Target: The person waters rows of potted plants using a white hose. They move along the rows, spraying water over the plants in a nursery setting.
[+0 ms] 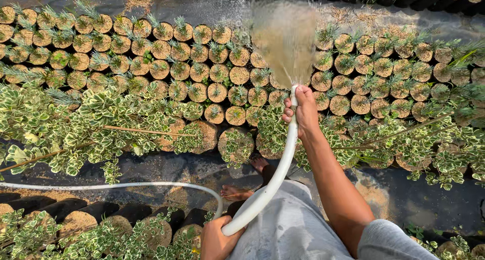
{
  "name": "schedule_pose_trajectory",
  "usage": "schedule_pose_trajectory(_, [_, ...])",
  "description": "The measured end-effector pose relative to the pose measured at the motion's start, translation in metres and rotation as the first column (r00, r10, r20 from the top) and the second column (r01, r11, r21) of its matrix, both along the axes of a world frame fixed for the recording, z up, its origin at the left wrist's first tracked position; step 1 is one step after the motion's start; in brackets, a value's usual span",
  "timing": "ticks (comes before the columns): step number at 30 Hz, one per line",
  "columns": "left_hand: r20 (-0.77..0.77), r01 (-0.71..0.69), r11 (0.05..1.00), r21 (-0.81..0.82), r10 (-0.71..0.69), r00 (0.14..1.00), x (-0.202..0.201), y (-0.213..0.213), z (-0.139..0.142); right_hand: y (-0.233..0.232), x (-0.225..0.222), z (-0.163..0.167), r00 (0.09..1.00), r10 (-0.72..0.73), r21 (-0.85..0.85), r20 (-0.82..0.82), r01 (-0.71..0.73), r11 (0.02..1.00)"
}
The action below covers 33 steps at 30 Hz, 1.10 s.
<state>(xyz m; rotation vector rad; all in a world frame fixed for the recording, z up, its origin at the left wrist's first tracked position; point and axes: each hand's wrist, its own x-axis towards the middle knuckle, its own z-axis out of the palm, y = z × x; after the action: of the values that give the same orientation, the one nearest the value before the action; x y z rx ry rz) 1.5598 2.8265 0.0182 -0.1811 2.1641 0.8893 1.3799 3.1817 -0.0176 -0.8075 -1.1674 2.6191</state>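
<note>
Both hands' fingers clamp the white hose (pixel 273 181): right hand (pixel 302 111) at nozzle, left hand (pixel 214 240) lower.

The person stands on a strip of ground sheet (pixel 166 166) that runs left to right between two beds of plants. Ahead of the bare feet (pixel 247 179), leafy shrubs in bags (pixel 101 123) line the near edge of the far bed, and behind them rows of seedling bags (pixel 166 58) stand packed side by side up to the far edge. Behind the feet, at the lower left, another row of bags (pixel 86 217) lines the sheet. A hose (pixel 275 176) lies along the sheet from the left edge, curves up through the left hand (pixel 214 240) low by the body, and ends in the right hand (pixel 302 112), held out over the shrubs. Spray (pixel 285 37) fans out from there over the far rows.
</note>
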Motion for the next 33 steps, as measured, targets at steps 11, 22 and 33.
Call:
schedule_pose_trajectory(11, [0.018, 0.139, 0.989, -0.051, -0.139, 0.990, -0.015, 0.039, -0.039, 0.067, 0.004, -0.007, 0.998, -0.059, -0.098, 0.005, 0.059, 0.993])
schedule_pose_trajectory(22, [-0.021, 0.191, 0.974, -0.123, -0.195, 0.981, -0.030, 0.089, -0.014, 0.126, 0.029, -0.022, 0.985, -0.160, -0.073, 0.060, 0.164, 0.984])
schedule_pose_trajectory(33, [-0.085, 0.176, 0.977, -0.118, -0.186, 0.979, -0.041, 0.129, -0.005, 0.174, 0.044, -0.043, 0.973, -0.227, -0.104, 0.044, 0.230, 0.968])
